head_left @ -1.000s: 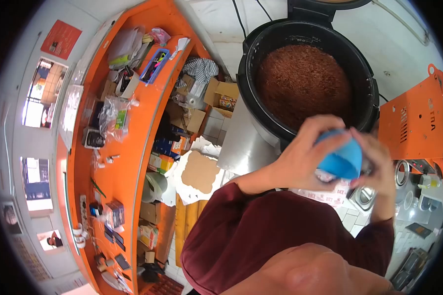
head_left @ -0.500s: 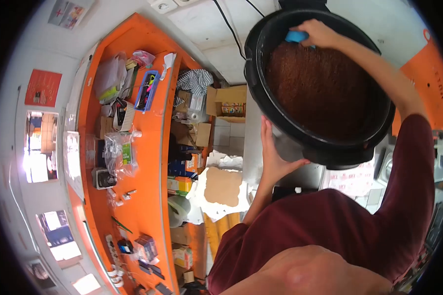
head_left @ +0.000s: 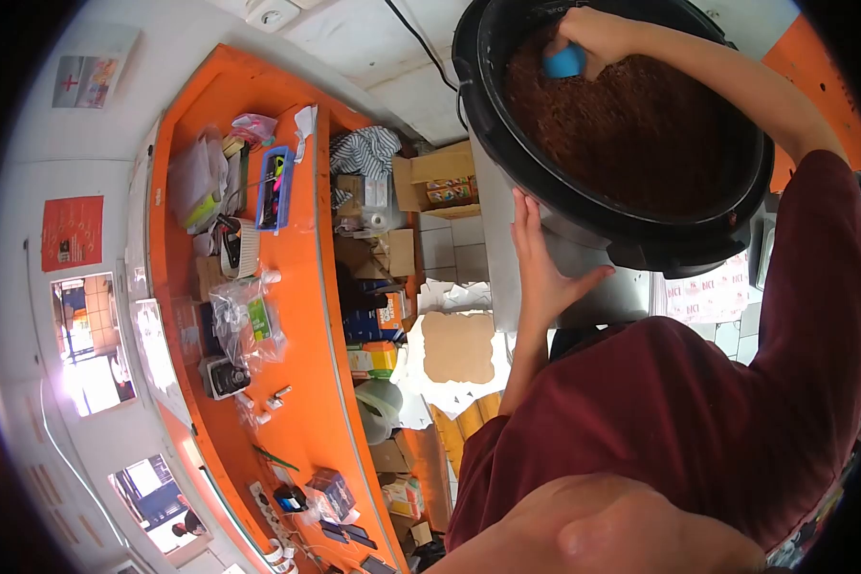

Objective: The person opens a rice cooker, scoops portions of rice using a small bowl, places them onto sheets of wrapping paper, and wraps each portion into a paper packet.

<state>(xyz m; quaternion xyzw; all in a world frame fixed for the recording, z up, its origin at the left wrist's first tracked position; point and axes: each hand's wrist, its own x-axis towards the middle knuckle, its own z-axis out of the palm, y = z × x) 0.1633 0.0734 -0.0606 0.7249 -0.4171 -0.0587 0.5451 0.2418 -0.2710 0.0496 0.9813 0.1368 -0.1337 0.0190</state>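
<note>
A large black cooker pot (head_left: 474, 115) stands tilted in view at the upper right, its inside covered by a dark brown, grainy mass (head_left: 631, 134). My right hand (head_left: 593, 36) reaches over the rim and is closed around a small blue piece (head_left: 564, 61), pressed near the brown mass at the pot's far side; its full shape is hidden by my fingers. Against the pot's near outer side rests my left hand (head_left: 545, 273), fingers stretched out and thumb spread away. Under the pot shows a steel counter (head_left: 507, 230).
To the left runs an orange shelf unit (head_left: 297, 383) with a blue pen tray (head_left: 275, 188) and plastic bags. Below stand an open cardboard box (head_left: 440, 182) and a brown cardboard piece (head_left: 457, 346) on white sheets. A black cable (head_left: 416, 33) hangs by the wall.
My right hand with the blue piece has moved slightly left and up in view. The pot appears higher as the view shifts, and the left hand's fingers stay against its side.
</note>
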